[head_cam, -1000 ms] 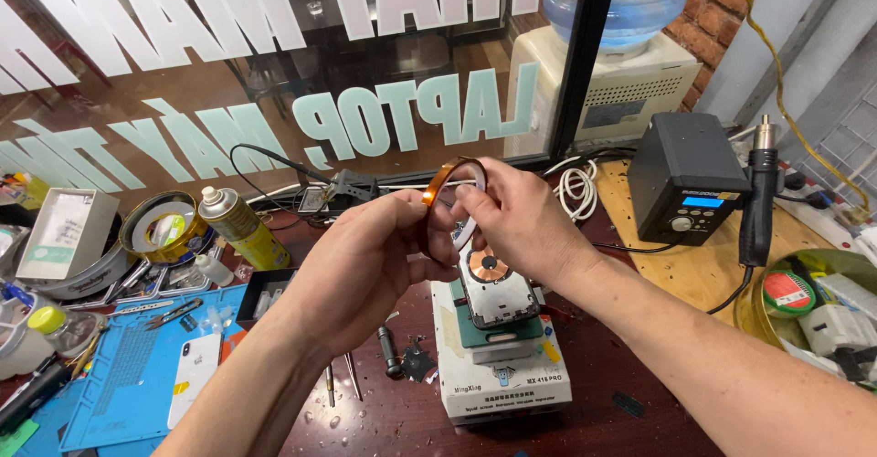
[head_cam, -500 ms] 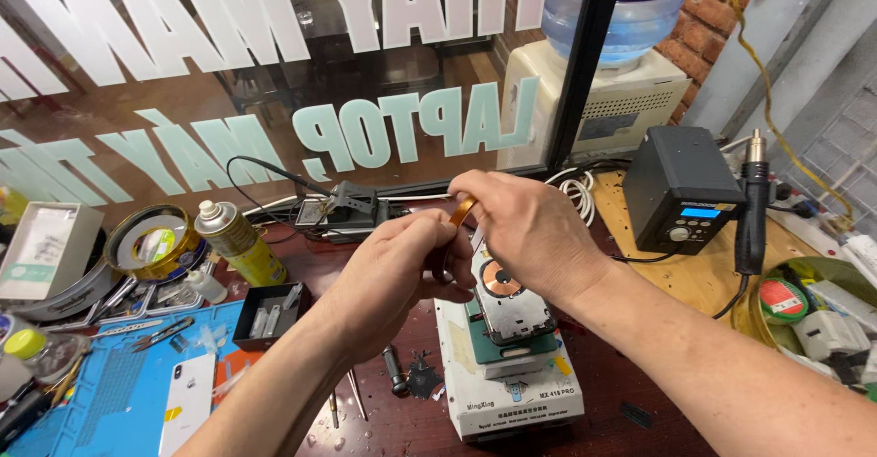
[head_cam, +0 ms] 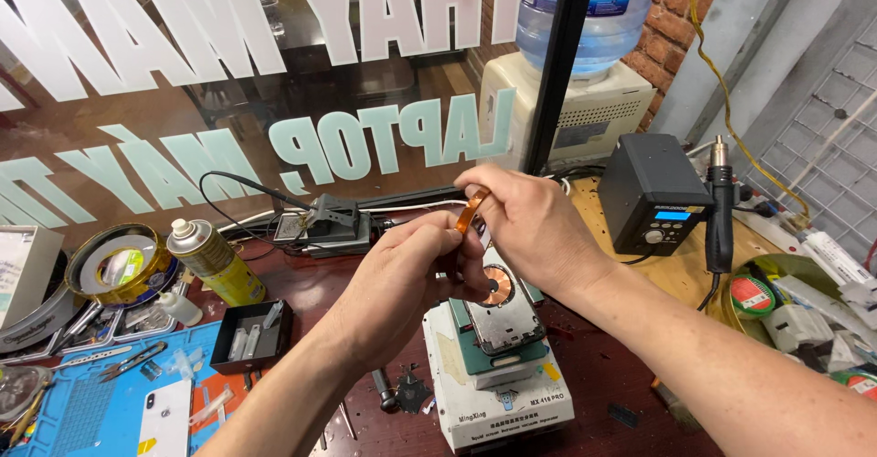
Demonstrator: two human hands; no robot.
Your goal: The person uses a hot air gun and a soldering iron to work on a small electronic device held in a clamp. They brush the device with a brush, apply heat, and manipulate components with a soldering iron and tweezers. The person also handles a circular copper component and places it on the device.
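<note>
An amber tape strip (head_cam: 472, 209) is pinched between the fingers of the right hand (head_cam: 525, 229) and left hand (head_cam: 402, 283), held arching just above the opened phone (head_cam: 498, 315), which lies lengthwise directly below on the tabletop (head_cam: 612, 375).

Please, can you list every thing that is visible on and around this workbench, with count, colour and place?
tape roll: one, amber, between the fingertips of both hands
opened phone: one, silver with a copper coil, on the white station
heating station: one, white, centre front
spray can: one, yellow, left of centre
small tray: one, black, by the blue mat
blue mat: one, front left
white phone: one, lying on the mat
hot-air unit: one, black, right
water bottle: one, blue, top, on a dispenser
left hand: one, centre
right hand: one, right of it
</note>
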